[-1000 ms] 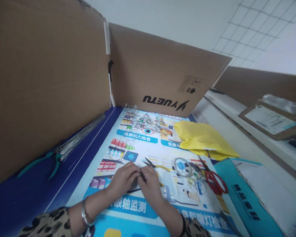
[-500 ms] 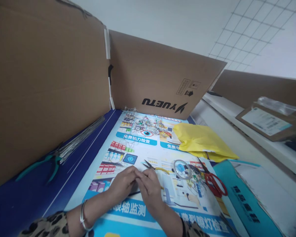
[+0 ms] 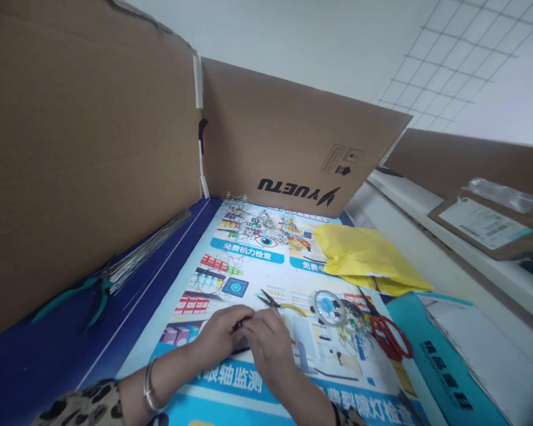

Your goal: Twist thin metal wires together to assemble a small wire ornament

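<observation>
My left hand (image 3: 222, 334) and my right hand (image 3: 269, 340) meet over the printed table sheet (image 3: 260, 284), fingertips pinched together. Something small and dark shows between the fingers, too hidden to name. Just beyond them lie pliers with yellow handles (image 3: 288, 306), jaws pointing up and left. Right of my hands sit a clear ring-shaped roll (image 3: 329, 309) and a tangle of thin wire pieces (image 3: 355, 328). Red-handled scissors (image 3: 388, 334) rest beside that tangle.
At the left, teal-handled pliers (image 3: 100, 302) lie by a bundle of straight wires (image 3: 148, 245). Cardboard walls (image 3: 293, 130) stand at the left and back. A yellow bag (image 3: 368, 257) and a teal box (image 3: 444, 355) occupy the right side. More wire bits (image 3: 288, 225) lie at the back.
My fingers have shifted slightly, and a small gap with something dark now shows between the hands. The whole view has moved a little; the tools lie as before.
</observation>
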A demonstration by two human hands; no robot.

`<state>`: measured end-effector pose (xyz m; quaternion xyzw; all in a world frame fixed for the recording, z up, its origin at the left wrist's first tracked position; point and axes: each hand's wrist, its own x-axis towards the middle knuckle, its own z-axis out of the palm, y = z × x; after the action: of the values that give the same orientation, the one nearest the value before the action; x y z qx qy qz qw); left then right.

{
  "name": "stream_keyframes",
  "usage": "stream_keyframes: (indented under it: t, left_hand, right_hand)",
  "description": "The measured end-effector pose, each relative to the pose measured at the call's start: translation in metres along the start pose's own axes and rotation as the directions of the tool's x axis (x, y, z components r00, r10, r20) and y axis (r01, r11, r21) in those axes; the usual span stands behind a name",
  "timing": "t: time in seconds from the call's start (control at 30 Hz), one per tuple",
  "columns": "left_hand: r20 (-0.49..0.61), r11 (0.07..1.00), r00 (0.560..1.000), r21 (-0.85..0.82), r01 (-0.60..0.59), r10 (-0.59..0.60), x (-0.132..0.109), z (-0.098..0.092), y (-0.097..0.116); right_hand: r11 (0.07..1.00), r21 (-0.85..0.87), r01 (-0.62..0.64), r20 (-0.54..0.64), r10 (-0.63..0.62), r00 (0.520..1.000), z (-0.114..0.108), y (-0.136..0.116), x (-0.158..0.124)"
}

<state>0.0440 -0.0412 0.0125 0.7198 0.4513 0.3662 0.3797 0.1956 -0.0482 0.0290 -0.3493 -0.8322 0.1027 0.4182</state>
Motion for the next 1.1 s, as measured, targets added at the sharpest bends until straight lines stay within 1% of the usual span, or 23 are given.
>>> stream_keyframes:
  t: [0.07, 0.17, 0.23, 0.5, 0.6, 0.67, 0.73, 0.8, 0.87, 0.9, 0.97, 1.1]
  left_hand:
    - [0.035, 1.0, 0.999, 0.006, 0.013, -0.014, 0.001, 0.001, -0.003]
    - [0.023, 0.999, 0.999, 0.012, -0.034, 0.033, 0.002, 0.002, -0.006]
    - [0.029, 0.999, 0.999, 0.03, -0.038, 0.038, 0.002, 0.002, -0.007]
    - [0.049, 0.995, 0.995, 0.056, 0.088, -0.091, 0.004, 0.001, -0.003]
    - [0.059, 0.993, 0.992, 0.06, 0.105, -0.108, 0.005, 0.001, -0.003]
    - [0.055, 0.988, 0.988, 0.069, 0.138, -0.142, 0.004, 0.001, -0.004]
    - [0.034, 0.983, 0.984, 0.062, 0.175, -0.177, 0.004, 0.001, -0.005]
    - [0.023, 0.981, 0.981, 0.02, 0.193, -0.193, 0.004, 0.001, -0.005]
    - [0.025, 0.978, 0.978, -0.039, 0.206, -0.205, 0.005, 0.001, -0.005]
    - [0.026, 0.975, 0.977, -0.064, 0.215, -0.214, 0.005, 0.001, -0.004]
    - [0.027, 0.968, 0.973, -0.103, 0.23, -0.229, 0.007, 0.0, -0.004]
    - [0.043, 0.961, 0.972, -0.146, 0.234, -0.23, 0.008, -0.001, -0.002]
  right_hand:
    - [1.0, -0.003, 0.002, 0.008, -0.002, 1.0, 0.001, 0.001, 0.0]
    - [1.0, 0.011, 0.018, -0.002, -0.018, 1.0, 0.004, 0.004, -0.001]
    - [0.999, 0.031, 0.013, -0.007, -0.012, 1.0, 0.006, 0.007, -0.003]
    - [0.986, 0.14, -0.088, 0.005, 0.088, 0.996, 0.011, 0.016, -0.003]
    - [0.961, 0.22, -0.168, 0.0, 0.172, 0.985, 0.011, 0.016, -0.004]
    - [0.926, 0.279, -0.254, 0.009, 0.262, 0.965, 0.011, 0.016, -0.004]
    - [0.876, 0.321, -0.359, 0.039, 0.367, 0.929, 0.011, 0.016, -0.004]
    - [0.8, 0.368, -0.473, 0.087, 0.477, 0.875, 0.01, 0.017, -0.003]
    - [0.707, 0.439, -0.554, 0.136, 0.557, 0.819, 0.009, 0.019, -0.001]
    - [0.666, 0.474, -0.576, 0.151, 0.583, 0.798, 0.008, 0.02, 0.0]
    - [0.614, 0.52, -0.594, 0.159, 0.614, 0.773, 0.006, 0.021, 0.001]
    - [0.596, 0.526, -0.606, 0.152, 0.636, 0.757, 0.004, 0.023, 0.002]
